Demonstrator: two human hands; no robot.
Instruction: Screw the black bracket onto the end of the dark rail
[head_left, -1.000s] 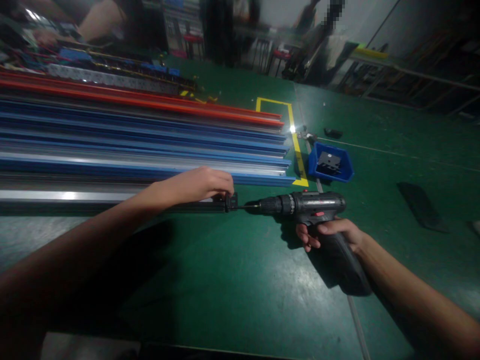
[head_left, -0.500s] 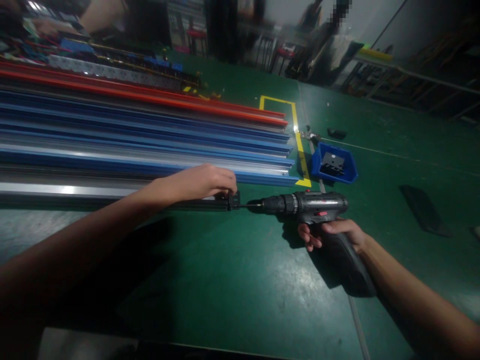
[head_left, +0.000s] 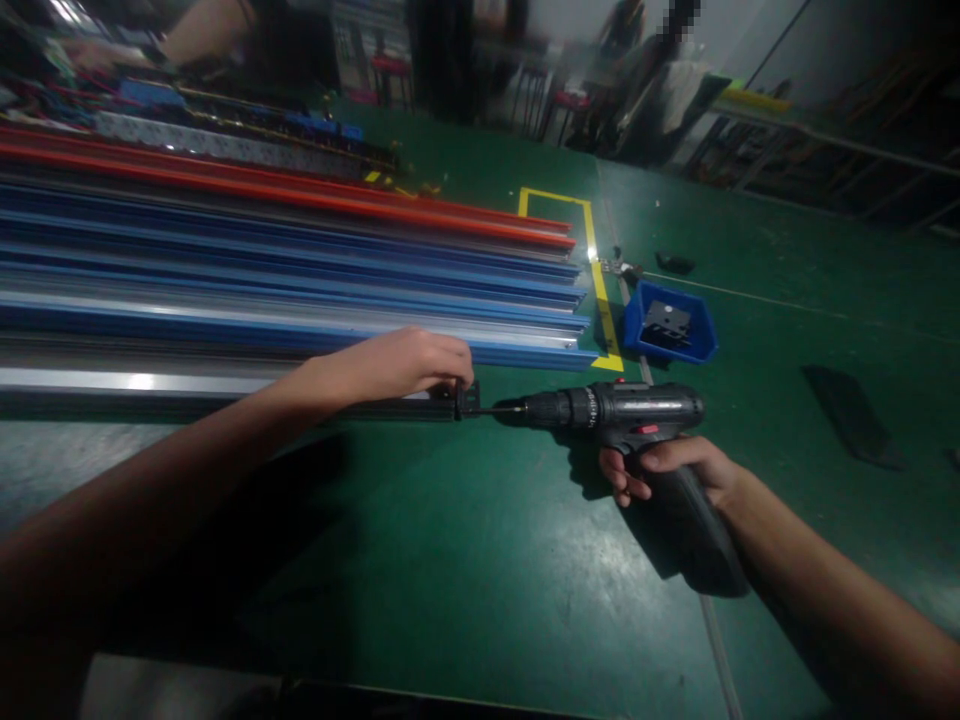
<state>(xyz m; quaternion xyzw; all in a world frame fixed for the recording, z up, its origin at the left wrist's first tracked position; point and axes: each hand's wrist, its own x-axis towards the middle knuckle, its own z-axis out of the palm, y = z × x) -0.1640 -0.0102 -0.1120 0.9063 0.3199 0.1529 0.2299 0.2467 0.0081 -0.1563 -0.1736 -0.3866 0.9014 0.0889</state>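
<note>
My right hand [head_left: 667, 468] is wrapped round the grip of a black cordless drill [head_left: 622, 408], which points left. Its long thin bit [head_left: 499, 410] reaches a small black bracket [head_left: 470, 397] at the end of a dark metal profile [head_left: 397, 409]. Closed fingers of my left hand [head_left: 420, 362] pinch the bracket against that end. My left forearm lies across the profile and covers part of it. Whether a screw sits at the bit's tip cannot be made out.
Behind my left hand lie long blue profiles [head_left: 300, 270] and red profiles [head_left: 300, 190]. A blue bin [head_left: 709, 335] holding dark plates stands right of yellow floor tape [head_left: 606, 315]. A dark flat piece [head_left: 851, 415] lies further right. Another person's arm [head_left: 202, 35] shows at upper left.
Almost nothing differs. The drill's body and my right hand have shifted very slightly to the right, while the bit stays at the bracket and my left hand keeps its place.
</note>
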